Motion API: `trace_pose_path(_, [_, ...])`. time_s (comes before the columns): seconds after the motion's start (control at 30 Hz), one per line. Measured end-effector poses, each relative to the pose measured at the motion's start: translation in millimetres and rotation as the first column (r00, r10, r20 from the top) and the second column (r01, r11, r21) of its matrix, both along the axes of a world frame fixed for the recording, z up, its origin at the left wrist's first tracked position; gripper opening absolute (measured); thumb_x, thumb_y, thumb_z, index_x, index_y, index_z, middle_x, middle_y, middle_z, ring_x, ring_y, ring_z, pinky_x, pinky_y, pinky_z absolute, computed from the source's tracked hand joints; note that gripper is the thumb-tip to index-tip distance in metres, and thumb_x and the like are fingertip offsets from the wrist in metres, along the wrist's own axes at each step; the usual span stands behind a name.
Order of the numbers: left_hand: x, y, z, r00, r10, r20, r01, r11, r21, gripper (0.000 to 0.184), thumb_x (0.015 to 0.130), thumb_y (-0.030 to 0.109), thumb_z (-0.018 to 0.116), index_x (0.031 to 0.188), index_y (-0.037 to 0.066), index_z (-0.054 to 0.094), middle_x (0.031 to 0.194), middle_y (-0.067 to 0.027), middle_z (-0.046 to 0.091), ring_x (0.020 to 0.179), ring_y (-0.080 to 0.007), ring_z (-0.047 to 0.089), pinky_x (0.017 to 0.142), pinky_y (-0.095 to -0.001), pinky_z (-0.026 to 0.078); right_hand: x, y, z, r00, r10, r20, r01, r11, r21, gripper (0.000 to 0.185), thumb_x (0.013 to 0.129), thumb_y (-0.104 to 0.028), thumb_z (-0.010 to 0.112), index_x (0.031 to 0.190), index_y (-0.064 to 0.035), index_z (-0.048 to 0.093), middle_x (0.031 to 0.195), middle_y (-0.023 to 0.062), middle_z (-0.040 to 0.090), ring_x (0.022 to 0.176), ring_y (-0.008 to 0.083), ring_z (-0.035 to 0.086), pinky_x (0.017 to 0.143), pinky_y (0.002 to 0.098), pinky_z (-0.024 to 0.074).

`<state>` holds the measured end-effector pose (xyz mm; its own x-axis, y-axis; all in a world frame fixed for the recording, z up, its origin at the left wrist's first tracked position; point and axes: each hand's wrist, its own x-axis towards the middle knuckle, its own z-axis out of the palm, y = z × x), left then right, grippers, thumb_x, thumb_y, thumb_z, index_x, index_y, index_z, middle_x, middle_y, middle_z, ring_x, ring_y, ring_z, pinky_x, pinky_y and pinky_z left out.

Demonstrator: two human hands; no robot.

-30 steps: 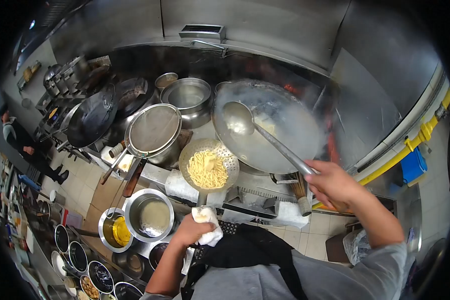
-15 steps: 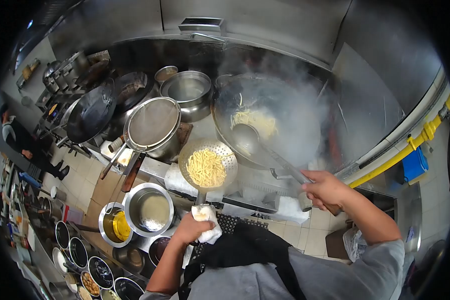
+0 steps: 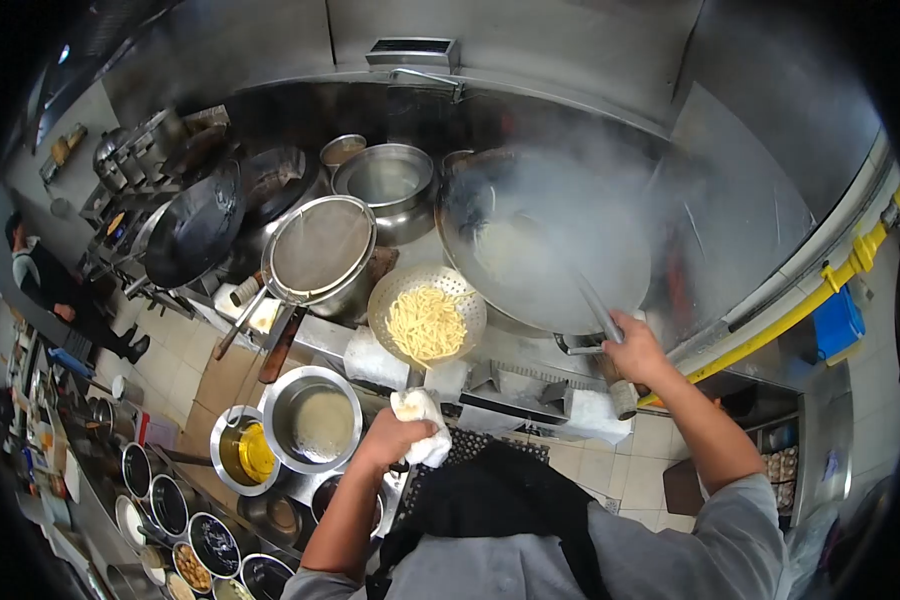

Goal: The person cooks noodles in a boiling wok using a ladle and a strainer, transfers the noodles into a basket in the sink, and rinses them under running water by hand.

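Observation:
My left hand [image 3: 395,440] is closed around the handle of a perforated strainer [image 3: 475,330], with a folded white cloth [image 3: 422,428] at the grip. Pale yellow noodles [image 3: 425,325] lie heaped in the strainer, in front of a large wok [image 3: 448,235]. My right hand [image 3: 635,350] grips the handle of a ladle [image 3: 598,308], which slants down into the wok. Dense steam hides the ladle's bowl and most of the wok's contents; a few noodles show faintly. Close below my right hand, a wood-ended handle [image 3: 620,395] sticks out from the wok's near side.
Left of the wok stand a metal pot [image 3: 385,180], a round mesh sieve [image 3: 320,248] and a dark wok [image 3: 195,225]. Nearer are a pot of cloudy liquid [image 3: 315,415] and a pot of yellow oil [image 3: 255,450]. A person [image 3: 55,290] stands far left.
My right hand has shifted left and up slightly, pushing the ladle deeper into the wok. Steam has thickened over it. The strainer stays in my left hand, its noodles still inside.

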<state>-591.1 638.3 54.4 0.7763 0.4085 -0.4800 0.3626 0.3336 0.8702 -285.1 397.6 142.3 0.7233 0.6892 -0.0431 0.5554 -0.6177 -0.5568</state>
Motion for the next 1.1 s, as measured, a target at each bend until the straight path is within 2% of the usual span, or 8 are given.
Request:
trace_pose_path(0.1, [-4.8, 1.8, -5.9, 0.999, 0.029, 0.043, -0.033, 0.995, 0.098, 0.033, 0.066, 0.013, 0.073, 0.094, -0.002, 0.063, 0.086, -0.0076, 0.065, 0.076, -0.0157, 0.062, 0.069, -0.0305, 0.050, 4.3, -3.1, -13.3, 0.935, -0.209, -0.288, 0.238, 0.969, 0.068, 0.048, 0.082, -0.007, 0.059, 0.128, -0.0016, 0.045, 0.067, 0.0058, 0.053, 0.043, 0.0128, 0.048, 0.037, 0.0284, 0.0390])
trace_pose_path(0.17, [-17.8, 1.6, 2.2, 1.000, -0.001, -0.001, 0.001, 0.996, 0.092, 0.032, 0.066, 0.010, 0.072, 0.094, -0.002, 0.063, 0.086, -0.0078, 0.066, 0.075, -0.0157, 0.062, 0.069, -0.0302, 0.051, 8.5, -25.3, -11.6, 0.475, -0.090, -0.876, 0.519, 0.832, 0.195, 0.049, 0.082, -0.006, 0.059, 0.129, -0.0029, 0.044, 0.066, 0.0048, 0.052, 0.040, 0.0119, 0.045, 0.034, 0.0285, 0.0363])
trace_pose_path(0.2, [-25.0, -0.9, 5.3, 1.000, 0.001, 0.023, -0.002, 1.000, 0.017, 0.032, 0.066, 0.010, 0.071, 0.094, -0.001, 0.063, 0.086, -0.0079, 0.066, 0.075, -0.0156, 0.062, 0.069, -0.0301, 0.051, 3.6, -33.7, -10.5, 0.456, -0.102, -0.884, 0.539, 0.823, 0.182, 0.049, 0.082, -0.006, 0.059, 0.129, -0.0029, 0.044, 0.066, 0.0048, 0.052, 0.040, 0.0119, 0.045, 0.034, 0.0285, 0.0363])
trace_pose_path(0.3, [-45.4, -17.5, 20.1, 1.000, 0.027, -0.016, -0.027, 1.000, 0.011, 0.032, 0.063, 0.007, 0.071, 0.092, 0.001, 0.061, 0.082, -0.0050, 0.063, 0.073, -0.0142, 0.060, 0.068, -0.0296, 0.050, -8.4, -54.8, -10.6, 0.771, -0.155, -0.618, 0.375, 0.895, 0.243, 0.055, 0.083, -0.005, 0.059, 0.134, -0.0033, 0.038, 0.062, 0.0025, 0.047, 0.039, 0.0097, 0.040, 0.032, 0.0263, 0.0344])
trace_pose_path(0.47, [-74.6, -66.9, 63.5, 0.984, -0.157, -0.082, 0.167, 0.976, 0.141, 0.040, 0.060, 0.007, 0.072, 0.098, 0.001, 0.060, 0.086, -0.0057, 0.064, 0.078, -0.0152, 0.061, 0.071, -0.0309, 0.050, 9.4, -132.8, -1.2, 0.652, -0.106, -0.750, 0.447, 0.853, 0.268, 0.056, 0.084, 0.000, 0.057, 0.135, -0.0036, 0.037, 0.060, 0.0005, 0.044, 0.039, 0.0087, 0.039, 0.032, 0.0254, 0.0343])
trace_pose_path(0.8, [-35.0, -292.0, 95.8, 0.973, -0.112, -0.200, 0.085, 0.987, -0.140, 0.056, 0.048, 0.006, 0.072, 0.102, -0.003, 0.060, 0.088, -0.0114, 0.065, 0.077, -0.0248, 0.064, 0.071, -0.0356, 0.052, -34.3, -475.0, 46.6, 0.768, -0.076, -0.636, 0.229, 0.960, 0.161, 0.060, 0.077, 0.001, 0.066, 0.133, -0.0061, 0.046, 0.078, -0.0011, 0.053, 0.060, 0.0072, 0.047, 0.056, 0.0226, 0.0418])
trace_pose_path(0.93, [24.4, -360.3, 78.0, 0.856, -0.458, -0.239, 0.418, 0.886, -0.200, 0.037, 0.059, 0.006, 0.074, 0.094, 0.002, 0.063, 0.083, -0.0064, 0.065, 0.077, -0.0174, 0.063, 0.070, -0.0319, 0.051, -89.4, -617.3, 65.3, 0.771, -0.257, -0.583, 0.364, 0.928, 0.072, 0.060, 0.075, 0.002, 0.067, 0.131, -0.0053, 0.048, 0.078, -0.0005, 0.055, 0.063, 0.0073, 0.047, 0.059, 0.0223, 0.0418])
trace_pose_path(1.1, [131.2, -461.6, 26.0, 0.868, -0.482, -0.117, 0.455, 0.868, -0.198, 0.044, 0.063, 0.009, 0.072, 0.104, 0.000, 0.058, 0.090, -0.0097, 0.064, 0.078, -0.0205, 0.064, 0.070, -0.0330, 0.052, -160.5, -726.9, 61.6, 0.410, -0.581, -0.703, 0.830, 0.558, 0.024, 0.062, 0.073, 0.005, 0.066, 0.132, -0.0030, 0.048, 0.067, 0.0016, 0.055, 0.051, 0.0080, 0.048, 0.045, 0.0234, 0.0403])
